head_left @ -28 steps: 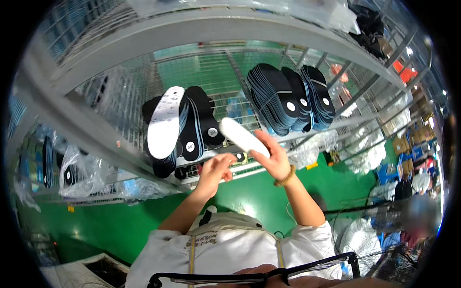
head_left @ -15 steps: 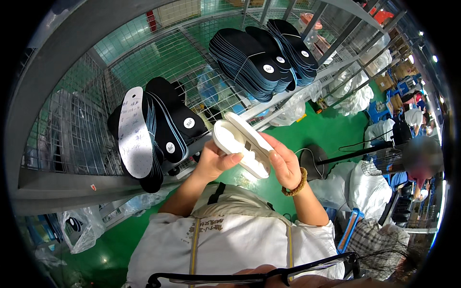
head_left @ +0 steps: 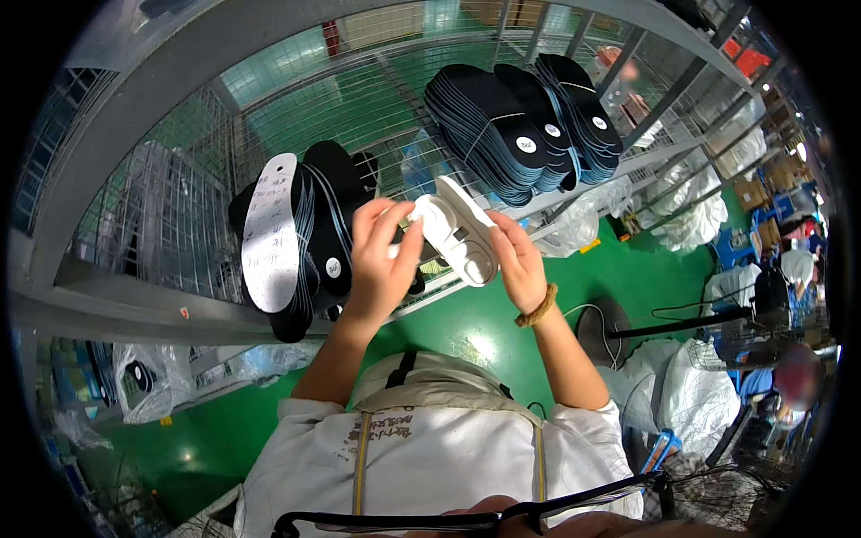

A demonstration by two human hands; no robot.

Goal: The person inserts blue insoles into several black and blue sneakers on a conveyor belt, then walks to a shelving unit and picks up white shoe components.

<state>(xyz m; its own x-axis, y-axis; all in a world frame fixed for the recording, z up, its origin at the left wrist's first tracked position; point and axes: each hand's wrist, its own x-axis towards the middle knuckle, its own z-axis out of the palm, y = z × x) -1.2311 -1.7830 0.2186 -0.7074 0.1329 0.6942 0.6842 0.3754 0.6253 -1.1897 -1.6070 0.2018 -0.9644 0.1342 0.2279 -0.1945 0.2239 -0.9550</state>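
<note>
A white hinged earphone case (head_left: 463,240), lid swung up, is in front of my chest. Round moulded hollows and a dark patch show inside it. My right hand (head_left: 518,263) grips the case by its right side, the thumb and fingers closed on the lid and rim. My left hand (head_left: 386,260) is raised at the case's left end, its fingers bent and bunched. A small white piece (head_left: 393,251) shows between those fingers; its kind is too small to tell. Whether the left fingertips touch the case is hard to tell.
Bundled black insoles (head_left: 489,125) with round white stickers lie on a wire-mesh rack (head_left: 296,81). Another stack, at left, has a white written-on insole (head_left: 272,229) on top. White sacks (head_left: 700,386) and a dark stand base (head_left: 603,332) stand on the green floor at right.
My left hand has let go of the case's lower left side and risen beside it. The case, in my right hand, has moved up and is turned more upright.
</note>
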